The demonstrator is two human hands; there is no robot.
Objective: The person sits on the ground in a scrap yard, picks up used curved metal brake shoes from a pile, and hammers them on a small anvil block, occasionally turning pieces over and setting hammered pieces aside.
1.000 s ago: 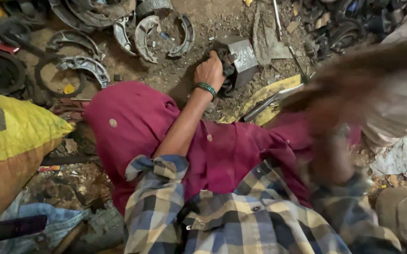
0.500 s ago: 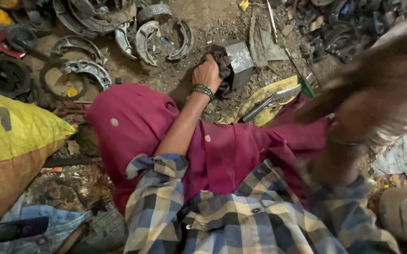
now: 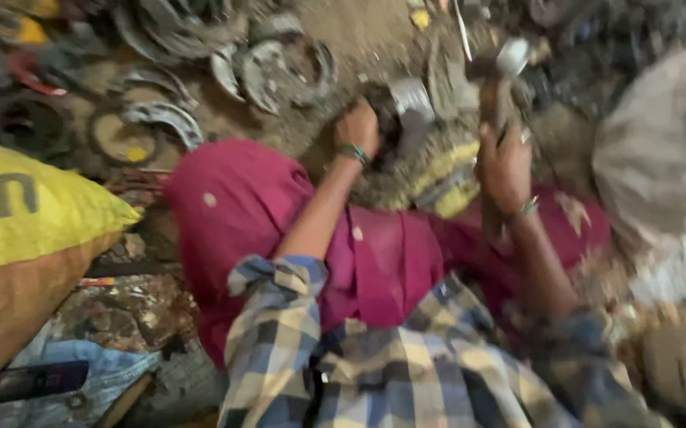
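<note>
Metal part (image 3: 406, 111) under left hand (image 3: 359, 127)

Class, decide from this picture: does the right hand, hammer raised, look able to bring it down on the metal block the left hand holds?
Probably yes. The right hand holds the hammer up beside the metal block, with nothing between them. The left hand grips the block's near side, close to any blow.

You sit in a scrap-metal workshop: curved brake shoes (image 3: 165, 119) litter the dirt ground (image 3: 359, 32) (sacks (image 3: 34, 230) alongside)
</note>
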